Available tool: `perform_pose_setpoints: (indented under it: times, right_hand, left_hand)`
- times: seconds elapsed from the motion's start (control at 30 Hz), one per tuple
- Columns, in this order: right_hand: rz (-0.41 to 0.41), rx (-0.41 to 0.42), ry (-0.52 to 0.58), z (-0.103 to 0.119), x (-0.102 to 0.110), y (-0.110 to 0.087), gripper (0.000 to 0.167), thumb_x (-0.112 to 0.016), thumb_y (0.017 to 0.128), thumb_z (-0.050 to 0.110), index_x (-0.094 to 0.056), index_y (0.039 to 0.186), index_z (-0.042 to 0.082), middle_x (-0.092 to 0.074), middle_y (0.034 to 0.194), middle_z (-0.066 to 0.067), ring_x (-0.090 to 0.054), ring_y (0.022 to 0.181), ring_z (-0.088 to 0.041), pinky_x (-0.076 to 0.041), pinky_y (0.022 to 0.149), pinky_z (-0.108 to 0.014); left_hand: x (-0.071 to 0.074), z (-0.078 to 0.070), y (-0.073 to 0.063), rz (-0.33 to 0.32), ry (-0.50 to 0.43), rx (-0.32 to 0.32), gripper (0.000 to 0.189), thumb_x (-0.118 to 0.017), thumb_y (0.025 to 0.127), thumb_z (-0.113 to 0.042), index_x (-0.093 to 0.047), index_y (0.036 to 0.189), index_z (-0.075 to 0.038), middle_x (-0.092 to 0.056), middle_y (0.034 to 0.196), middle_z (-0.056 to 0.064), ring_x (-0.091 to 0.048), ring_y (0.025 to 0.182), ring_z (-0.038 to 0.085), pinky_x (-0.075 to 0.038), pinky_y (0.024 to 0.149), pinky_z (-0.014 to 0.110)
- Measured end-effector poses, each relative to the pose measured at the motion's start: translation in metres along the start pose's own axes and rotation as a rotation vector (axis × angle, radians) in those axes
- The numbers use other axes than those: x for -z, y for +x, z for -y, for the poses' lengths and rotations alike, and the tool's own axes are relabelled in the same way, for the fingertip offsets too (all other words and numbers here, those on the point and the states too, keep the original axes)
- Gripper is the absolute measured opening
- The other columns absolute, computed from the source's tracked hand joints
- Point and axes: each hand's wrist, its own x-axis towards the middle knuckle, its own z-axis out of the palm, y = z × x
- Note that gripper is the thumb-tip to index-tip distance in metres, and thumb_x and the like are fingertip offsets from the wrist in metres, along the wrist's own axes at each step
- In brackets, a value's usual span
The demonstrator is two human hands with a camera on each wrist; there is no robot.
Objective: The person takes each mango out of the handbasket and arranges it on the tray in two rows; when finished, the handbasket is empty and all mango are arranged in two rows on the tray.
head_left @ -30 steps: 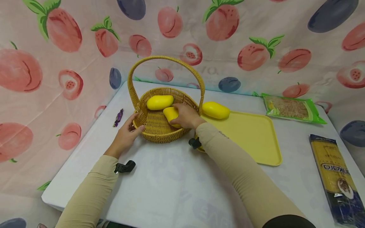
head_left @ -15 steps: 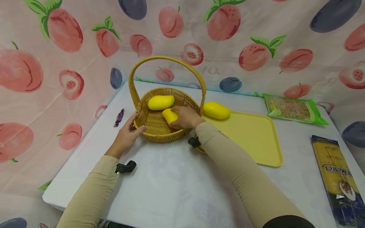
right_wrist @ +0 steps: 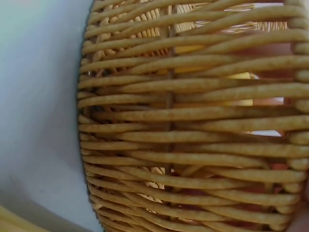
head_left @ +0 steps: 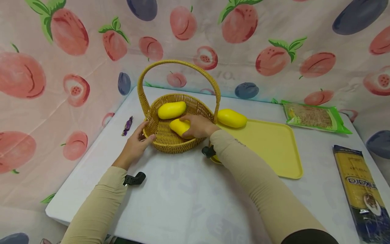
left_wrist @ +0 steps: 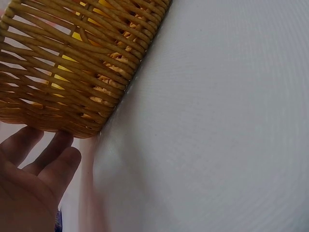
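A wicker basket with a tall arched handle stands on the white table. The left hand holds its left end, fingertips against the woven wall in the left wrist view. Inside the basket, the right hand grips a smooth yellow mango low near the right side, thumb toward the front; its far end is hidden by the hand. A second mango lies behind it in the basket. The right wrist view shows mostly the basket's outer wall, with bits of yellow through the gaps.
A third mango rests at the back left corner of a yellow tray, right of the basket. Farther right lie a green-edged noodle packet and a yellow-blue packet. A purple wrapped candy lies left of the basket.
The mango in the right hand has shifted slightly left and turned, so more of its rounded end shows. The left hand and the basket stay in place.
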Motion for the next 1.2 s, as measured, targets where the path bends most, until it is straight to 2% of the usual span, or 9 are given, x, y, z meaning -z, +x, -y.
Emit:
perform_pose_setpoints:
  times: [0.37,0.6,0.9,1.2]
  right_hand:
    - [-0.044,0.088,0.048,0.001,0.002,-0.009,0.068,-0.075,0.089,0.032,-0.047,0.150,0.020,-0.048,0.149,-0.008,-0.048,0.121,-0.022,-0.039,0.101,-0.038]
    - [-0.083,0.122,0.086,0.004,0.004,-0.015,0.068,-0.075,0.088,0.032,-0.047,0.148,0.019,-0.052,0.145,-0.008,-0.050,0.111,-0.022,-0.041,0.095,-0.038]
    - [-0.110,0.139,0.131,0.011,0.012,-0.027,0.067,-0.076,0.087,0.031,-0.047,0.147,0.018,-0.050,0.145,-0.006,-0.049,0.112,-0.022,-0.041,0.096,-0.038]
    - [-0.120,0.171,0.172,0.016,0.024,-0.048,0.066,-0.075,0.087,0.031,-0.048,0.146,0.021,-0.052,0.142,-0.006,-0.051,0.109,-0.023,-0.043,0.093,-0.039]
  left_hand:
    - [-0.001,-0.001,0.000,-0.001,0.008,-0.011,0.077,-0.059,0.097,-0.053,-0.022,0.161,-0.031,-0.027,0.162,0.013,-0.042,0.135,0.040,-0.033,0.109,0.057]
    - [0.000,-0.004,-0.001,0.002,0.002,-0.013,0.071,-0.059,0.101,-0.041,-0.022,0.161,-0.029,-0.026,0.162,0.015,-0.041,0.136,0.040,-0.033,0.110,0.058]
    - [0.000,-0.005,-0.002,0.003,-0.002,-0.010,0.071,-0.059,0.101,-0.040,-0.022,0.161,-0.029,-0.027,0.162,0.015,-0.041,0.136,0.040,-0.033,0.109,0.058]
    - [0.000,-0.004,-0.002,0.000,0.005,-0.009,0.071,-0.059,0.102,-0.039,-0.021,0.161,-0.029,-0.025,0.162,0.014,-0.041,0.136,0.040,-0.032,0.110,0.058]
